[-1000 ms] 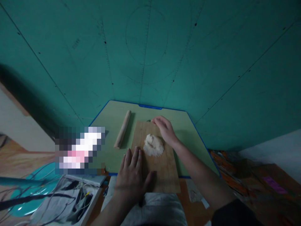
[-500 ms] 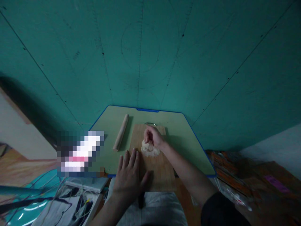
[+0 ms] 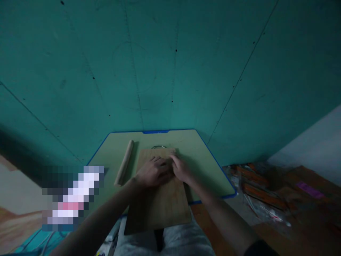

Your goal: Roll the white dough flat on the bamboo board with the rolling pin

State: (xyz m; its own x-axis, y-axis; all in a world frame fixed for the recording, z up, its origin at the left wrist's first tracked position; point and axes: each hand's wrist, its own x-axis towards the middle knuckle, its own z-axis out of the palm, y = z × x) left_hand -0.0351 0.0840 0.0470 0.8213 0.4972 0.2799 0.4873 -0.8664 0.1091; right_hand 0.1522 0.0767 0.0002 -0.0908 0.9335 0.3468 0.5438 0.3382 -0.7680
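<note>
A wooden cutting board (image 3: 160, 211) with a metal handle at its far end lies on the table, its near end jutting past the edge over my lap. My left hand (image 3: 156, 171) bends over the middle of the board, fingers curled down. Against it from the right presses my right hand (image 3: 180, 169), fingers bent inward. Between and beneath them the pale dough (image 3: 173, 150) is mostly hidden; only a small bit seems to show beyond the right fingers. To the left of the board rests a wooden rolling pin (image 3: 124, 163).
The light green tabletop (image 3: 205, 170) has a blue rim and stands against a green wall (image 3: 149, 78). A blurred-out bright object (image 3: 77, 195) is at the table's left. Plastic-wrapped orange items (image 3: 263, 192) and cardboard (image 3: 306, 177) lie on the right.
My left hand has gone from the board's left edge onto its middle, meeting my right hand over the dough. The dough is now mostly covered. The view has shifted right.
</note>
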